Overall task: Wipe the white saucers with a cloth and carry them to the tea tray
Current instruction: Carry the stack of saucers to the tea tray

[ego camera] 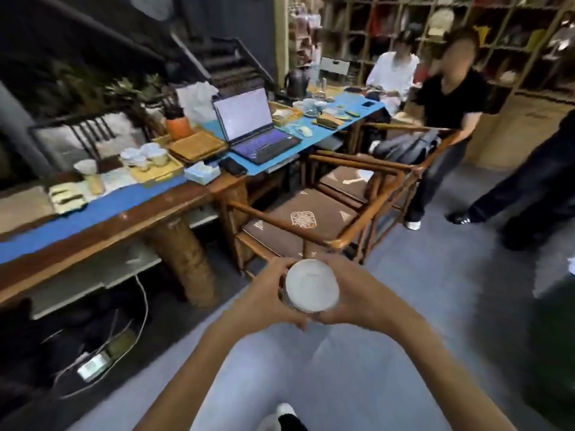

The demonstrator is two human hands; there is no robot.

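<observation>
A stack of white saucers [312, 286] is cupped between both my hands in front of me, above the grey floor. My left hand [266, 295] wraps the stack's left side and my right hand [357, 298] its right side, fingertips meeting underneath. No cloth is visible. On the long wooden table to the left, a bamboo tea tray [161, 175] carries several white cups. A second flat bamboo tray [197, 146] lies beside it.
Two wooden armchairs [311, 219] with brown cushions stand just ahead between me and the table. An open laptop [252, 126] sits on the blue runner. Two people stand at right, one sits at the far end. Cables and a power strip [93, 365] lie under the table.
</observation>
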